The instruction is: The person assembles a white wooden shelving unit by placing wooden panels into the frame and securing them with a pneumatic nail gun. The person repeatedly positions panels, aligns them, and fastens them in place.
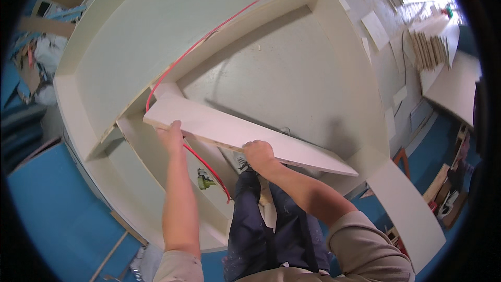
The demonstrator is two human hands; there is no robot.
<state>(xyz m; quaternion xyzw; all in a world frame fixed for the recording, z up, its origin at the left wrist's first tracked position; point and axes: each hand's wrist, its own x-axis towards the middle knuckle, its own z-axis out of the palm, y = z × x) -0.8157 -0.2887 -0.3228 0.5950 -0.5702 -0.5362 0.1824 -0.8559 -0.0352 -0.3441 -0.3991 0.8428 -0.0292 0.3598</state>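
Observation:
A long white board (250,134) slants across the middle of the cabinet frame, its left end wider and its right end tapering to a point. Near its left end, my left hand (171,134) is closed on the near edge. Farther along that same edge, my right hand (260,155) is also closed, fingers curled over the board. A red hose (209,34) runs over the frame, passes behind the board's left end and comes out below my left hand. Close to the hose lies a green and dark tool (205,179), partly hidden, its kind unclear.
Pale panels form a large compartmented frame (344,57) around me. Stacked strips (430,51) and loose sheets (376,30) lie at the right. Blue sheeting (57,203) and a heap of scraps (44,57) are on the left. My legs stand inside the frame.

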